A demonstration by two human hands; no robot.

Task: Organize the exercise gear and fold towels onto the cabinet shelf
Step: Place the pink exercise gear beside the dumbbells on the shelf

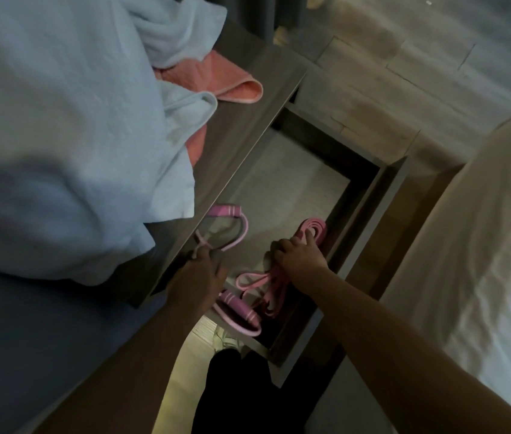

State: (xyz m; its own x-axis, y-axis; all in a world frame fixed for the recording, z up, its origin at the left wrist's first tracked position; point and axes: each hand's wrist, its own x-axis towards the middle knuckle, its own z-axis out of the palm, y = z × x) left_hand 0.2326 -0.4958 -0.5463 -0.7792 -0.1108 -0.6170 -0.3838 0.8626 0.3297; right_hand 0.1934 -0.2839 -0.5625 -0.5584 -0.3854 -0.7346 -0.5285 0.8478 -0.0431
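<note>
Pink figure-eight tube (232, 211), crossing within left hand (199, 277) grip (loops either side)

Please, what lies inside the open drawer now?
A pink figure-eight pull tube, held at its middle by the left hand, a coiled pink band touched by the right hand, and loose pink bands. The hands cover what lies beneath them.

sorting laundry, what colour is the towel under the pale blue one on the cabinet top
The towel is salmon pink, best seen in the head view.
</note>
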